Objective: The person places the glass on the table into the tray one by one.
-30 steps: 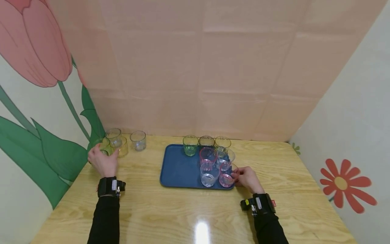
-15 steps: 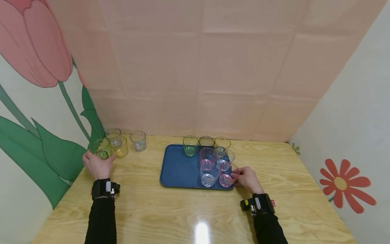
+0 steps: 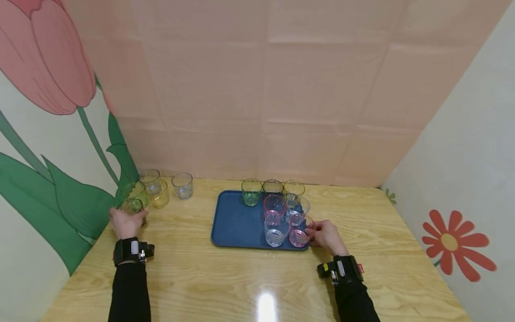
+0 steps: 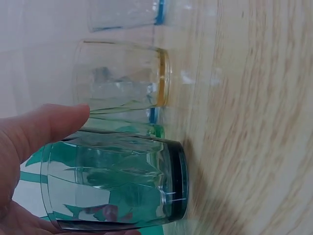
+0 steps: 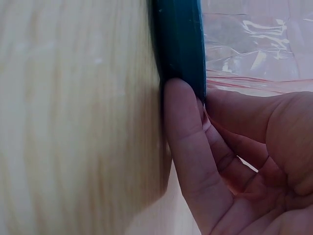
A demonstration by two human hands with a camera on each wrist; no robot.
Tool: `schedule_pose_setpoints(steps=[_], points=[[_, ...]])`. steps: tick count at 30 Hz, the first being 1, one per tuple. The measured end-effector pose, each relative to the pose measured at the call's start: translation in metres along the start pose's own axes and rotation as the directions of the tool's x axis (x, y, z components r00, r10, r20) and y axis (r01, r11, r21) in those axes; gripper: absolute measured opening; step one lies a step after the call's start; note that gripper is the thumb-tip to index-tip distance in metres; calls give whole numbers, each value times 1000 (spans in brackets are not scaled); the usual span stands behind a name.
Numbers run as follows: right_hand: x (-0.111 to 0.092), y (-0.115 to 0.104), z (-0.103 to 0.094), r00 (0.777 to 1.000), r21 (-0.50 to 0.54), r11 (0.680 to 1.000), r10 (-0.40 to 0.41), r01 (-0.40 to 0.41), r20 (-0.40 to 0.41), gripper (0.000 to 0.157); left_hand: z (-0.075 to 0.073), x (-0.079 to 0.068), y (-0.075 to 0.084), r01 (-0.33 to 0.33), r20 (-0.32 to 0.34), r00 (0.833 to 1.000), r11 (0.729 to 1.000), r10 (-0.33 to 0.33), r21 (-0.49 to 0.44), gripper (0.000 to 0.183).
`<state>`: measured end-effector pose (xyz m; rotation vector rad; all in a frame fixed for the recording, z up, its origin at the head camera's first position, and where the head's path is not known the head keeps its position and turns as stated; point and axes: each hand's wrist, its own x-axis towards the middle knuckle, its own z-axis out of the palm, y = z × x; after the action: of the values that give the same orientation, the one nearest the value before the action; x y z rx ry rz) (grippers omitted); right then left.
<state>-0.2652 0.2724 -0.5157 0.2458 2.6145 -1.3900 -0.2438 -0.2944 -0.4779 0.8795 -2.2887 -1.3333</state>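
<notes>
At the far left of the table, my left hand (image 3: pixel 128 223) holds a dark green glass (image 4: pixel 117 181), thumb on one side and fingers on the other. Whether its base touches the table I cannot tell. Just behind it stand a yellow-green glass (image 3: pixel 141 193) and a yellow glass (image 3: pixel 158 194). My right hand (image 3: pixel 327 236) pinches the near right corner of a blue tray (image 3: pixel 235 228), one finger against its underside in the right wrist view. Close by the thumb, a pink glass (image 3: pixel 298 239) stands on that corner of the tray.
Several more glasses stand on the tray's right and back, among them a green glass (image 3: pixel 251 197) and a clear glass (image 3: pixel 275 237). Two pale glasses with dark rims, one of them a bluish glass (image 3: pixel 183 187), stand back left. Papered walls edge the wooden table (image 3: pixel 201 281).
My left hand has drawn the dark green glass a little left and nearer, away from the yellow-green and yellow glasses. The right hand and the tray have stayed in place.
</notes>
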Motion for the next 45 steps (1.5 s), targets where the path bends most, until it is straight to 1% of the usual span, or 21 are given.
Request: schedule_pose_setpoints(steps=[4,10,15,20,29,34,38,40,43,45], points=[[-1,1,1,1000,9,1000,-1,1,-7,9,0,-2,-1,12,15,1000,1000,-12,-25,94],[0,2,1,1000,10,1000,10,-10,1,10,-1,-5,-1,29,3,1000,997,-29,-69,93],[0,1,1,1000,5,1000,23,-23,5,10,-2,-8,5,43,-36,998,993,-48,-114,91],[-1,1,2,1000,-5,1000,15,-15,4,10,0,-11,13,35,-80,996,992,-45,-121,89],[-2,4,-1,1000,-8,1000,-14,14,-3,11,7,-16,25,-32,-115,993,992,19,-120,83],[-2,3,-2,1000,-10,1000,-7,7,-2,10,10,-21,35,-41,-102,994,987,25,-155,84],[-1,1,-2,1000,-25,1000,1,-1,2,10,12,-27,42,-73,-95,994,980,56,-184,83],[0,0,-2,1000,-26,1000,16,-16,0,10,12,-29,46,-104,-100,991,973,85,-204,84],[0,-1,-1,1000,-19,1000,12,-12,-1,11,16,-31,50,-146,-100,987,954,123,-263,81],[0,-1,0,1000,-5,1000,5,-5,-2,11,19,-33,51,-155,-82,987,940,137,-305,80]])
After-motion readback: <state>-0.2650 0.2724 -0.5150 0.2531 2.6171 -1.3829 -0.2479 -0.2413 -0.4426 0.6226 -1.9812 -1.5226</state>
